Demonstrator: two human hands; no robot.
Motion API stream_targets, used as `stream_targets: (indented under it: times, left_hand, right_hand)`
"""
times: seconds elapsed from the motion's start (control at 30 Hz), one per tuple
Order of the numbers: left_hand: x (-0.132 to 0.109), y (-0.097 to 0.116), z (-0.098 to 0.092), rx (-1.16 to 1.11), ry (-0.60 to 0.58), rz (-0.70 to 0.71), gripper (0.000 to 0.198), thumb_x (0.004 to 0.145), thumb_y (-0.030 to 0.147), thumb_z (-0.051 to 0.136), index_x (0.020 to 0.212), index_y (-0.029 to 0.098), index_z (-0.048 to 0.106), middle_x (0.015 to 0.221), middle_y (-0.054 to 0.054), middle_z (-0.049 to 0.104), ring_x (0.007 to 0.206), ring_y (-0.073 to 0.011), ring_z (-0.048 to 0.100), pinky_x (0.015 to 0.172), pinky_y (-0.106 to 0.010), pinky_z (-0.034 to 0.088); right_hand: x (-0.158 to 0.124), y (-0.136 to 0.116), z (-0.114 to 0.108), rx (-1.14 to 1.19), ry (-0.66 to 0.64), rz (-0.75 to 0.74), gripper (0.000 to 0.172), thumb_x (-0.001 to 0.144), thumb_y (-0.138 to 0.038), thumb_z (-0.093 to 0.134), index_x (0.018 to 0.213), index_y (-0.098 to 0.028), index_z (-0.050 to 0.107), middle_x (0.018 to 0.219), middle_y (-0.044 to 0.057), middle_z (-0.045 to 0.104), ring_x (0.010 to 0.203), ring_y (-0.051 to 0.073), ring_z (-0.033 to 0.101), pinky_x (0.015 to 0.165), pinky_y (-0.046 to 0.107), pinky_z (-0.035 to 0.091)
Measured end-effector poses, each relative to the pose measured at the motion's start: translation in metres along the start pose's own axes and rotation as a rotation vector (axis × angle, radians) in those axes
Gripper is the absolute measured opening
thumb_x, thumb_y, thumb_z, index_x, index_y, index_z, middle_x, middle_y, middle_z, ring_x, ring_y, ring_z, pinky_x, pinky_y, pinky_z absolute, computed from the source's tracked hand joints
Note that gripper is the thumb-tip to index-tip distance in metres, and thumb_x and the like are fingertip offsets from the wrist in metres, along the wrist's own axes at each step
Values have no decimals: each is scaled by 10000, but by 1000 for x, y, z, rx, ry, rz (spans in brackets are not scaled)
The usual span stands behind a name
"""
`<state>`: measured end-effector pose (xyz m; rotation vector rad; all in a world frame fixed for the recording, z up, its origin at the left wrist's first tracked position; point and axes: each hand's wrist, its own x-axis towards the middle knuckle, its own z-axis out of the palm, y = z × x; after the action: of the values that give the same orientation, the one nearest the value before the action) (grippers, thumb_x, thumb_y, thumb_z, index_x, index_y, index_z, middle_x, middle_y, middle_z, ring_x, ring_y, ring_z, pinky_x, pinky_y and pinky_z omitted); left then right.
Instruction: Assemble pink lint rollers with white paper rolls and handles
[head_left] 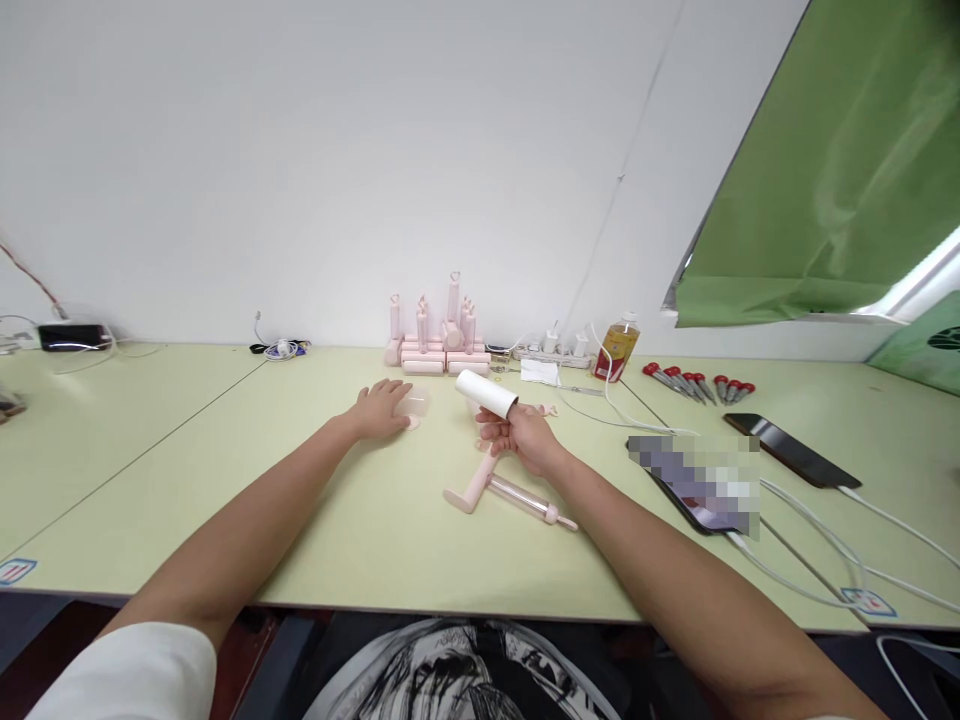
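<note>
Touching a clear cover on the table, the left hand lies palm-down; whether it grips cannot be told. Pink rollers are stacked by the wall. Nearer lies a pink handle. Above it, a white roll tilts, its lower end held in the right hand. Farther right stands a bottle.

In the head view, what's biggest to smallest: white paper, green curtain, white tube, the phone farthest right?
1. Green curtain
2. Phone farthest right
3. White tube in the right hand
4. White paper
</note>
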<state>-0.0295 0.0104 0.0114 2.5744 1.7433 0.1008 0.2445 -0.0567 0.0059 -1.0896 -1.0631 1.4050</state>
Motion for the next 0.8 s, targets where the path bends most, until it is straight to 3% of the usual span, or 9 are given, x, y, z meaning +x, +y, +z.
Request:
stream_targets:
  times: [0.1,0.2,0.3,0.43,0.5,0.57,0.63,0.73,0.8]
  left_hand:
    - [-1,2,4,-35,38,-18,725,866,489,464,1517,196,337,1585,-144,331,1462,-347,273,1150,-558,259]
    - [-6,11,-1,-141,170,-24,638,901,457,445,1473,177,400,1560,-165,363,1442,-349,304,1148,-560,256]
    - [-14,32,-12,-537,292,7,594,941,488,405,1455,192,409,1489,-154,460,1356,-312,438,1081,-490,387]
    - [-26,70,-25,-1163,78,147,706,843,538,601,1431,192,420,1177,-131,651,939,-230,679,801,-374,552]
    - [-27,76,-33,-1277,95,149,661,754,471,717,1310,162,536,1036,-103,670,781,-183,668,693,-329,550]
    - [-24,64,-43,-1308,206,100,593,702,419,748,1207,145,601,959,-79,665,702,-151,633,608,-289,524]
    - [-18,35,-54,-1280,422,-14,543,689,396,717,1161,144,624,998,-77,664,721,-148,624,586,-273,518]
    - [-11,-19,-63,-1136,765,-284,505,695,356,665,1162,169,620,1143,-82,658,886,-198,648,663,-303,556]
    - [-10,-46,-58,-987,844,-459,492,692,330,680,1158,182,625,1193,-91,658,984,-235,647,782,-350,566]
  right_hand:
    - [1,1,0,-19,-6,14,203,914,-215,473,891,-115,648,982,140,732,564,127,646,371,229,489]
    - [1,1,2,-53,-10,13,207,908,-244,493,854,-122,651,916,120,739,504,111,615,350,219,454]
    - [-2,1,4,-82,-48,16,201,895,-255,512,829,-128,653,796,90,731,435,90,558,332,197,405]
    - [-9,2,9,-93,-147,12,210,901,-247,485,873,-135,660,719,55,711,391,83,498,321,200,370]
    - [-12,1,9,-105,-202,17,239,925,-287,473,926,-141,661,757,57,723,391,83,488,329,209,376]
    - [-12,0,7,-127,-251,20,298,951,-374,469,1017,-154,659,808,59,731,426,90,506,347,213,385]
    - [-11,-1,4,-201,-263,-7,352,949,-448,483,1091,-173,650,800,40,715,460,99,514,365,217,380]
    - [-8,-2,-4,-467,-264,-123,323,926,-453,525,1013,-181,674,713,3,655,501,106,501,431,226,375]
    - [-7,-3,-9,-684,-290,-217,278,915,-416,540,917,-182,691,731,5,653,585,120,533,527,240,403]
